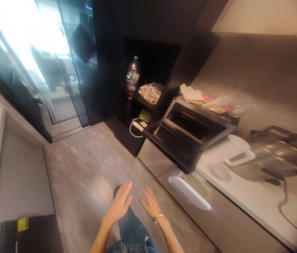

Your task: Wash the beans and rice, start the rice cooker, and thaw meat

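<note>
My left hand (122,200) hovers over the floor in front of my jeans (135,228), fingers stretched out and nothing in it. To its right, my right hand (151,203) is also empty, its fingers spread and a gold bangle (158,218) at the wrist. The two hands are apart and touch nothing. Nearest on the right are a white plastic piece (189,191) against the cabinet front and, above it, an oven (187,123) with its door (176,144) folded down.
A white kettle (218,151) and a clear-lidded pot (266,158) stand on the right counter (243,196). Oven mitts (192,94) lie on the oven. A large bottle (133,75) and a bagged item (151,92) sit in the dark shelving. A glass door (69,63) is at far left.
</note>
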